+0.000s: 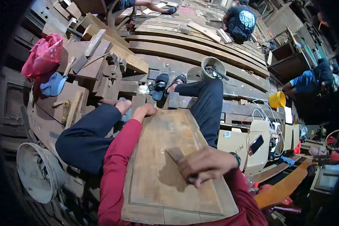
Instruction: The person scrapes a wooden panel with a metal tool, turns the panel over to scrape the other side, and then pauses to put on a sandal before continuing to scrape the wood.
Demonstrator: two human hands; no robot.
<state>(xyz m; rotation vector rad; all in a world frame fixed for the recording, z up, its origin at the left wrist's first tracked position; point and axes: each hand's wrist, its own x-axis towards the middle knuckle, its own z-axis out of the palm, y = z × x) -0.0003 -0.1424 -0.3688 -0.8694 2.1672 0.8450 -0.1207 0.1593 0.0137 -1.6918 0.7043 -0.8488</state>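
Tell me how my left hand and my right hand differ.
Your left hand is at the far edge of the wooden panel, while your right hand is over its nearer half. Your right hand grips a flat-bladed tool; no tool shows in your left hand. A dark band circles the right wrist; none shows on the left. Both arms wear dark red sleeves.

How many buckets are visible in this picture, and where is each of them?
3: a whitish bucket at the lower left, a grey bucket in the upper middle, and a yellow bucket toward the right. Others may be hidden in the dark or cluttered areas.
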